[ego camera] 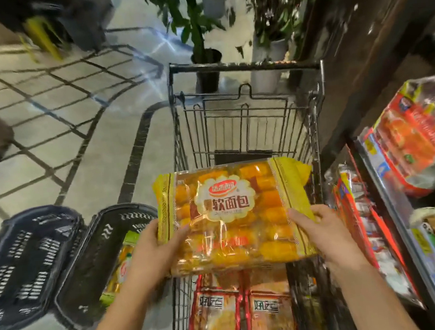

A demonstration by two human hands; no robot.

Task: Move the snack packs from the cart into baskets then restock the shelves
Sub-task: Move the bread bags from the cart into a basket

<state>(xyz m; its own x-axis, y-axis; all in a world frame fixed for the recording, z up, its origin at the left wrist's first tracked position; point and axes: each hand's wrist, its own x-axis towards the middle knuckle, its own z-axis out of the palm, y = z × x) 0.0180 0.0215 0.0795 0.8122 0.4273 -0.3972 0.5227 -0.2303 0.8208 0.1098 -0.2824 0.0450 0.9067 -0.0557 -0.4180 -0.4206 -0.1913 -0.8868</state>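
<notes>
Both hands — left hand, right hand — grip yellow, seemingly bread-filled snack pack.

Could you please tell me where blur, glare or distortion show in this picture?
Head view, centre: the yellow bread pack is fairly sharp, with glare streaks on its wrapper. Head view, edges: the baskets, floor tiles and shelf packs are smeared by motion blur, and wide-angle distortion curves the floor lines.
</notes>
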